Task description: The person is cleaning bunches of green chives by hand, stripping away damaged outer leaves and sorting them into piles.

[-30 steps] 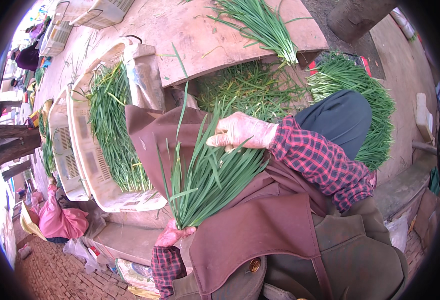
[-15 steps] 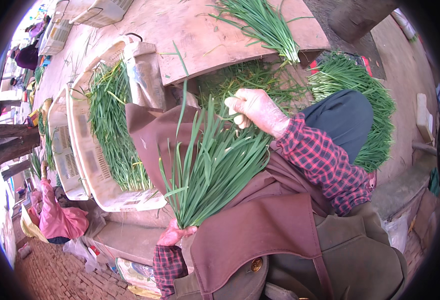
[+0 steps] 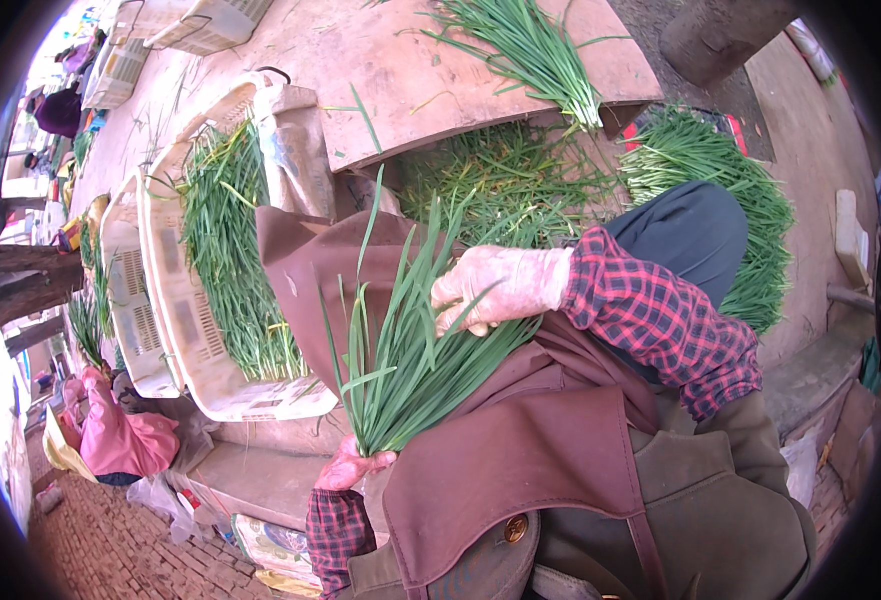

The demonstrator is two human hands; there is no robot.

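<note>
A bunch of garlic chives [image 3: 410,350] lies fanned out over my lap, on a brown apron [image 3: 300,260]. My left hand [image 3: 348,467] is closed round its base end, at the bottom of the fan. Among the upper leaves, my right hand [image 3: 495,287] has its fingers curled in and pinched on chive leaves; the fingertips are partly hidden by the greens. Loose trimmings [image 3: 530,180] are scattered on the ground beyond the right hand.
At left, white plastic crates [image 3: 170,270] hold more chives [image 3: 225,250]. A low wooden board [image 3: 410,80] bears another bunch [image 3: 535,50]. A large chive pile [image 3: 710,180] lies right of my knee. A person in pink [image 3: 125,430] sits at lower left.
My right hand has come down and slightly left, from above the bunch into its upper leaves. My left hand keeps its grip on the base.
</note>
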